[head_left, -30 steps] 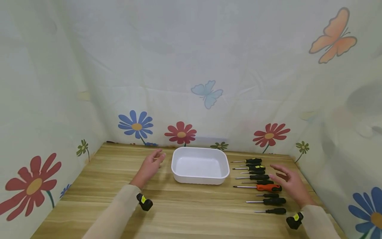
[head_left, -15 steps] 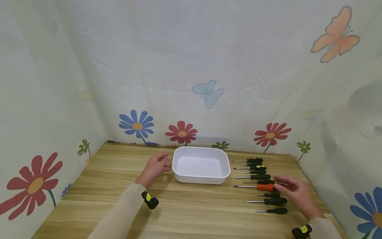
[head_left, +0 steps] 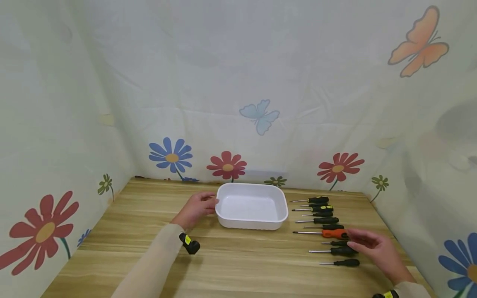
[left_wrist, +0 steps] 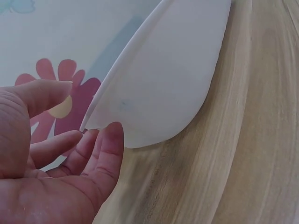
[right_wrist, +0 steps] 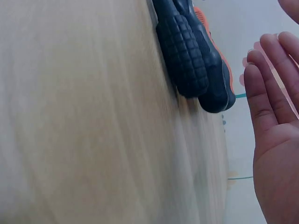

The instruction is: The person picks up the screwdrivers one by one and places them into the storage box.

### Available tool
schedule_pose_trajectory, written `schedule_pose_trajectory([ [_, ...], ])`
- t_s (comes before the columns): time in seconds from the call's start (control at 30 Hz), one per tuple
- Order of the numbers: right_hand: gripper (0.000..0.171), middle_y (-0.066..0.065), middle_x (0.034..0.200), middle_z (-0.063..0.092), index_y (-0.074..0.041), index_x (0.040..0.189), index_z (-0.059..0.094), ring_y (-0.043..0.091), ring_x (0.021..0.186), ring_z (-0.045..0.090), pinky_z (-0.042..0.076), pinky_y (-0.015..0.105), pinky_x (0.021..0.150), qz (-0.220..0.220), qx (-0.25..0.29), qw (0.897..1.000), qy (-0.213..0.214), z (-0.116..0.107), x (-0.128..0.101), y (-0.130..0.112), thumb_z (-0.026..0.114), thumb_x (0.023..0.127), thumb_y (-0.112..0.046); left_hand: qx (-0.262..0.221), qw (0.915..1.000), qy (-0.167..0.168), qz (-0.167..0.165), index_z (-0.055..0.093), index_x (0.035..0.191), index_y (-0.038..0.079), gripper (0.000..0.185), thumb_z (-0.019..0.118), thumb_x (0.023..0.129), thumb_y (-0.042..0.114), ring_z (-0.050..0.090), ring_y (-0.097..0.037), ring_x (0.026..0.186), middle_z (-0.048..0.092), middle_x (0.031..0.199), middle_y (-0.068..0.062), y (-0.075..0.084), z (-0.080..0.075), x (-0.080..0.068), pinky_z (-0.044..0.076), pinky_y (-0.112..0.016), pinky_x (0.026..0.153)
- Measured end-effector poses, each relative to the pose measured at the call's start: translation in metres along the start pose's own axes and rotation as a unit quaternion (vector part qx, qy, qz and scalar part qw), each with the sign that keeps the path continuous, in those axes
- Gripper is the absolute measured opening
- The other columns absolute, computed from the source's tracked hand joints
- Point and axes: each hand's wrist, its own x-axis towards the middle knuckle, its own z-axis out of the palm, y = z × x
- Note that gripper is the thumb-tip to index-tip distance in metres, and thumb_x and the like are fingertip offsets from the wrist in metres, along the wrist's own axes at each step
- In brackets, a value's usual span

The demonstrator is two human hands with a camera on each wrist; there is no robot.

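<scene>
A light wooden table (head_left: 238, 265) with lengthwise grain is seen, boxed in on three sides by pale fabric walls (head_left: 238, 82) printed with flowers and butterflies. A white rectangular tray (head_left: 251, 224) is placed near the far edge of the table, roughly at its middle. The left hand (head_left: 196, 210) is laid at the tray's left end, fingers relaxed and only slightly bent, fingertips at or touching the rim; nothing is gripped. In the left wrist view the tray's rounded corner (left_wrist: 163, 84) is seen just beyond the fingertips (left_wrist: 112, 135), and real contact cannot be confirmed.

A row of screwdrivers (head_left: 320, 219) is laid out along the right side of the table, handles toward the right edge, shafts pointing toward the tray. Most handles are black, some with yellow marks; one orange-handled screwdriver (head_left: 333, 234) is found mid-row. The right hand (head_left: 376, 248) is held just beside the handle ends near the right edge, fingers extended and loose, tips close to the orange handle and the black screwdriver (head_left: 340, 251) next toward the near edge. In the right wrist view the black ribbed handles (right_wrist: 187, 56) are seen apart from the fingers (right_wrist: 261, 93), so nothing is grasped. Small black wrist cameras (head_left: 190, 244) are worn over beige sleeves (head_left: 149, 269).
</scene>
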Motion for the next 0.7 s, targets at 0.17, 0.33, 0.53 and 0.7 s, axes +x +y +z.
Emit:
schedule_pose_trajectory([
  [0.17, 0.047, -0.001, 0.116, 0.077, -0.001, 0.126, 0.071, -0.003, 0.098, 0.070, 0.058, 0.018, 0.078, 0.015, -0.015, 1.000, 0.016, -0.002, -0.006, 0.003, 0.083, 0.087, -0.023, 0.005, 0.9999, 0.006, -0.009, 0.055, 0.144, 0.001, 0.050, 0.070, 0.097, 0.011, 0.071, -0.026, 0.100, 0.063, 0.125, -0.021, 0.001, 0.001, 0.003, 0.059, -0.039, 0.094],
  [0.33, 0.046, 0.005, 0.114, 0.078, 0.001, 0.123, 0.071, 0.000, 0.095, 0.072, 0.059, 0.019, 0.077, 0.019, -0.015, 1.000, 0.017, -0.004, -0.011, 0.007, 0.084, 0.085, -0.021, 0.016, 0.9997, 0.010, -0.015, 0.054, 0.147, 0.006, 0.057, 0.073, 0.093, 0.006, 0.068, -0.024, 0.095, 0.063, 0.115, -0.017, 0.001, -0.001, 0.007, 0.061, -0.037, 0.089],
  [0.53, 0.044, 0.010, 0.114, 0.077, 0.004, 0.122, 0.071, -0.001, 0.094, 0.072, 0.059, 0.020, 0.077, 0.005, -0.015, 1.000, 0.001, -0.006, -0.015, 0.014, 0.084, 0.084, -0.014, 0.027, 0.9994, 0.008, -0.023, 0.053, 0.150, 0.011, 0.062, 0.074, 0.091, 0.004, 0.065, -0.026, 0.097, 0.062, 0.113, -0.015, 0.002, -0.002, 0.007, 0.061, -0.037, 0.090],
  [0.7, 0.041, 0.010, 0.114, 0.078, 0.001, 0.119, 0.074, 0.001, 0.096, 0.073, 0.059, 0.021, 0.077, 0.005, -0.023, 1.000, -0.013, -0.008, -0.019, 0.018, 0.085, 0.083, -0.016, 0.029, 0.9992, 0.007, -0.027, 0.054, 0.149, 0.012, 0.062, 0.075, 0.091, 0.003, 0.064, -0.026, 0.095, 0.064, 0.112, -0.014, 0.003, -0.002, 0.007, 0.061, -0.036, 0.089],
])
